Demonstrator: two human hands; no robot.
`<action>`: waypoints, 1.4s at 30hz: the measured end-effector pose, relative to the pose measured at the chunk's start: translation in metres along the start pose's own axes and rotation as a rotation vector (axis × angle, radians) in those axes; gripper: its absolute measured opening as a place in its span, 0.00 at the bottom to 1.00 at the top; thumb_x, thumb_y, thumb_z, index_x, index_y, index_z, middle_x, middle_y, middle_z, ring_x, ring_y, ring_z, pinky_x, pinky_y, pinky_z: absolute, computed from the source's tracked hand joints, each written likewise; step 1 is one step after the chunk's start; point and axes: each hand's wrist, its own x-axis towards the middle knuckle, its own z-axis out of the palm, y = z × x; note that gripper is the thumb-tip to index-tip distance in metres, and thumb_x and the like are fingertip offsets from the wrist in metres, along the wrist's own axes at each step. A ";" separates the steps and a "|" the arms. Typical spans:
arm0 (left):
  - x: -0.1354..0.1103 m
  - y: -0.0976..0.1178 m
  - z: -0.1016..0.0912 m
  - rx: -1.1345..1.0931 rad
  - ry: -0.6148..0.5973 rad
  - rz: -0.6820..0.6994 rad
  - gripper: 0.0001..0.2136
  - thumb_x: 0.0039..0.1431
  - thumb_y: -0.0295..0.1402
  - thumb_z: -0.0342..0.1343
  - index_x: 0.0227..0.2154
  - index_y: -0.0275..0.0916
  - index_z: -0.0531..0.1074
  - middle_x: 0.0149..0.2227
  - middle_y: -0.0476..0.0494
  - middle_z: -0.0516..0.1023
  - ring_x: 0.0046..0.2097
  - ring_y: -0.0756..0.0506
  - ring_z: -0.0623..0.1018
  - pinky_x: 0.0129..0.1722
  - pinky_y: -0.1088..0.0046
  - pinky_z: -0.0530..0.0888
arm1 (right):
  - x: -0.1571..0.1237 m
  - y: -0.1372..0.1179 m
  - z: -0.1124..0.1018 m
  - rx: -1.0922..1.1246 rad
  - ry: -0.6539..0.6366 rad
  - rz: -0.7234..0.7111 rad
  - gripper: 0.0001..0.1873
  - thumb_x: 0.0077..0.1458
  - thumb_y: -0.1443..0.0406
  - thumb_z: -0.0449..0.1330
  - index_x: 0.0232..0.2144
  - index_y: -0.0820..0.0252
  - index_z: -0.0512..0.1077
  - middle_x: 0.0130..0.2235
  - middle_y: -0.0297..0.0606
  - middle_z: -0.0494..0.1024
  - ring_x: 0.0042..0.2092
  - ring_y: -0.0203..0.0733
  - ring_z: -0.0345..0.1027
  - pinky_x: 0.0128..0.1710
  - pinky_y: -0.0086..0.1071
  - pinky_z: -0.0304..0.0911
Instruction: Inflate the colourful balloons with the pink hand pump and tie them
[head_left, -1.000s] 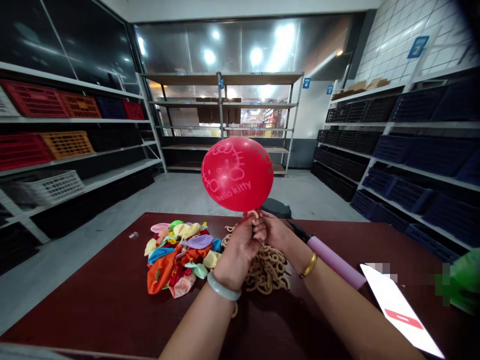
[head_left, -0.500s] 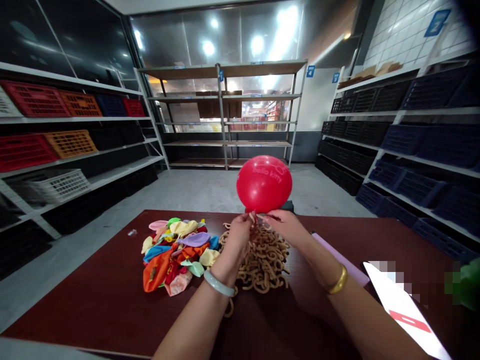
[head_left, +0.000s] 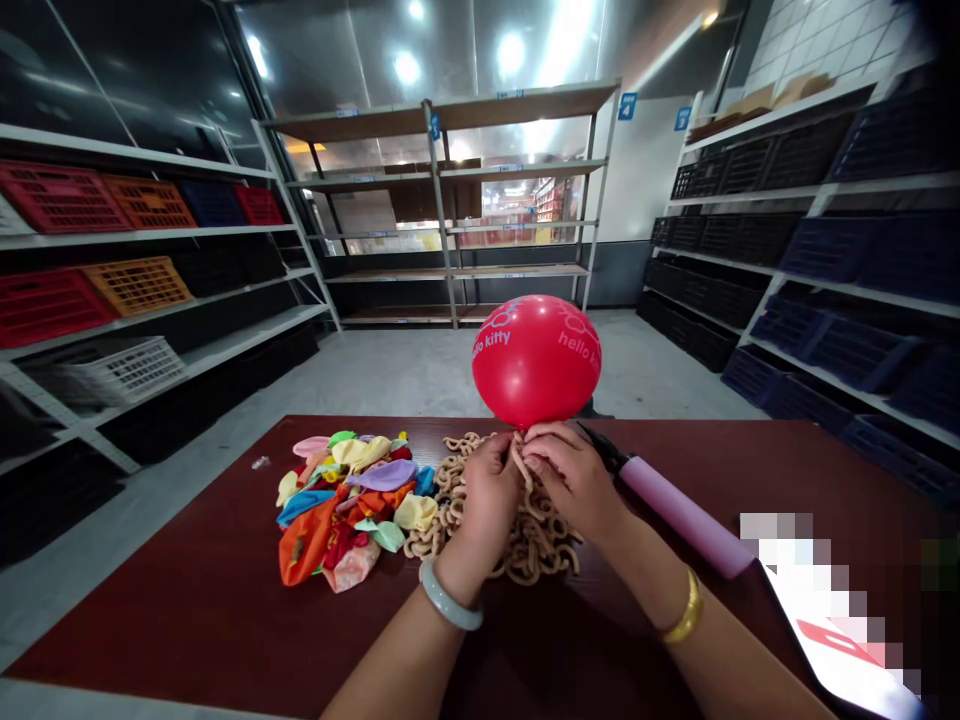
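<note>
The left hand [head_left: 490,482] and right hand [head_left: 576,478] are pinching narrowly at the neck of a red balloon [head_left: 536,362], a tan cord [head_left: 523,462] running between their fingers. The balloon is standing upright just above both hands; tan loops [head_left: 536,548] are lying below on the table [head_left: 187,560].

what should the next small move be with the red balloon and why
Perhaps draw the tan strip snug around the base of the red balloon: the balloon is inflated, and the left hand and right hand meet just below it, the strip between them.
</note>
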 end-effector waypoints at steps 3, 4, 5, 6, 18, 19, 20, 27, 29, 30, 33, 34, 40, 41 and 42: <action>-0.003 0.000 0.001 0.019 -0.016 0.014 0.10 0.59 0.36 0.53 0.32 0.36 0.75 0.28 0.46 0.75 0.30 0.49 0.72 0.32 0.75 0.66 | -0.001 0.000 -0.001 0.010 0.078 0.035 0.06 0.56 0.71 0.56 0.35 0.56 0.70 0.37 0.38 0.74 0.41 0.39 0.68 0.43 0.34 0.63; -0.004 0.000 0.001 0.031 -0.025 0.022 0.10 0.59 0.36 0.52 0.31 0.36 0.75 0.28 0.47 0.75 0.30 0.49 0.72 0.32 0.75 0.66 | -0.001 -0.001 -0.002 0.021 0.097 0.066 0.05 0.55 0.71 0.57 0.34 0.56 0.70 0.35 0.36 0.74 0.40 0.39 0.68 0.42 0.34 0.64; -0.005 0.001 0.000 0.047 -0.037 0.032 0.09 0.59 0.36 0.53 0.31 0.37 0.74 0.28 0.47 0.75 0.30 0.49 0.72 0.32 0.75 0.66 | -0.001 -0.001 -0.003 0.035 0.106 0.100 0.05 0.55 0.70 0.58 0.34 0.56 0.70 0.34 0.36 0.74 0.38 0.38 0.68 0.40 0.33 0.64; -0.006 0.001 0.000 0.067 -0.047 0.042 0.09 0.59 0.36 0.53 0.31 0.37 0.74 0.28 0.47 0.75 0.31 0.49 0.72 0.32 0.75 0.65 | 0.000 -0.002 -0.004 0.050 0.106 0.132 0.05 0.54 0.70 0.59 0.33 0.56 0.71 0.34 0.35 0.75 0.37 0.38 0.69 0.39 0.33 0.64; -0.007 0.005 -0.009 0.453 -0.064 0.293 0.08 0.59 0.26 0.48 0.31 0.37 0.73 0.31 0.42 0.76 0.34 0.45 0.73 0.35 0.71 0.66 | -0.003 0.003 0.008 0.259 0.119 0.507 0.04 0.50 0.63 0.62 0.30 0.57 0.73 0.32 0.36 0.75 0.33 0.40 0.70 0.34 0.33 0.66; -0.007 0.005 -0.009 0.487 -0.063 0.309 0.08 0.58 0.25 0.48 0.31 0.37 0.73 0.31 0.41 0.76 0.34 0.45 0.73 0.36 0.71 0.66 | -0.004 0.004 0.008 0.254 0.115 0.543 0.04 0.49 0.63 0.62 0.30 0.57 0.73 0.32 0.36 0.76 0.33 0.40 0.70 0.34 0.33 0.66; -0.007 0.004 -0.009 0.517 -0.059 0.318 0.08 0.58 0.25 0.48 0.31 0.37 0.73 0.31 0.41 0.76 0.34 0.44 0.73 0.36 0.70 0.66 | -0.004 0.005 0.008 0.241 0.103 0.563 0.04 0.49 0.63 0.62 0.29 0.57 0.73 0.32 0.36 0.76 0.33 0.40 0.70 0.34 0.33 0.66; -0.004 0.001 -0.003 0.457 -0.017 0.231 0.08 0.57 0.24 0.49 0.33 0.37 0.74 0.32 0.39 0.76 0.34 0.44 0.74 0.36 0.69 0.68 | 0.000 -0.006 0.003 0.001 0.070 0.432 0.03 0.53 0.66 0.57 0.28 0.58 0.69 0.30 0.35 0.73 0.33 0.38 0.66 0.33 0.32 0.62; -0.004 0.002 -0.003 0.394 -0.019 0.200 0.09 0.59 0.25 0.48 0.33 0.37 0.73 0.32 0.40 0.76 0.34 0.45 0.74 0.36 0.70 0.68 | -0.001 -0.009 0.005 -0.106 0.121 0.331 0.03 0.55 0.67 0.55 0.29 0.58 0.68 0.32 0.36 0.72 0.35 0.40 0.65 0.37 0.34 0.61; -0.005 0.002 -0.003 0.362 -0.022 0.187 0.09 0.60 0.26 0.47 0.33 0.37 0.73 0.33 0.41 0.76 0.35 0.45 0.74 0.37 0.70 0.68 | -0.002 -0.011 0.005 -0.145 0.140 0.289 0.03 0.56 0.67 0.55 0.30 0.58 0.67 0.32 0.37 0.72 0.36 0.40 0.65 0.38 0.35 0.61; -0.007 0.005 -0.001 0.271 -0.020 0.169 0.09 0.61 0.29 0.47 0.33 0.37 0.73 0.33 0.41 0.76 0.35 0.45 0.74 0.37 0.70 0.68 | -0.004 -0.014 0.006 -0.212 0.199 0.235 0.02 0.57 0.67 0.54 0.31 0.57 0.65 0.32 0.37 0.71 0.36 0.40 0.64 0.38 0.35 0.60; -0.008 0.006 0.000 0.242 -0.023 0.166 0.09 0.61 0.30 0.48 0.33 0.37 0.74 0.33 0.41 0.76 0.35 0.46 0.74 0.37 0.70 0.68 | -0.004 -0.014 0.006 -0.225 0.222 0.233 0.02 0.57 0.67 0.54 0.31 0.57 0.65 0.32 0.37 0.71 0.35 0.40 0.64 0.38 0.35 0.61; -0.012 0.008 0.005 0.051 0.008 0.089 0.11 0.63 0.33 0.47 0.36 0.38 0.75 0.35 0.42 0.77 0.36 0.46 0.75 0.39 0.71 0.69 | -0.002 -0.015 0.005 -0.229 0.242 0.138 0.04 0.59 0.69 0.53 0.33 0.55 0.65 0.35 0.38 0.71 0.40 0.41 0.66 0.43 0.38 0.63; -0.012 0.009 0.004 0.041 0.017 0.085 0.11 0.62 0.34 0.48 0.36 0.38 0.75 0.36 0.42 0.77 0.36 0.46 0.75 0.40 0.70 0.69 | -0.003 -0.015 0.006 -0.227 0.234 0.122 0.05 0.59 0.69 0.52 0.33 0.55 0.66 0.36 0.39 0.72 0.41 0.42 0.66 0.44 0.39 0.63; -0.012 0.009 0.003 0.032 0.023 0.084 0.10 0.62 0.34 0.48 0.36 0.38 0.75 0.36 0.42 0.78 0.37 0.46 0.75 0.41 0.70 0.69 | -0.004 -0.015 0.006 -0.226 0.224 0.112 0.06 0.59 0.70 0.52 0.34 0.55 0.67 0.37 0.39 0.72 0.42 0.42 0.66 0.45 0.39 0.63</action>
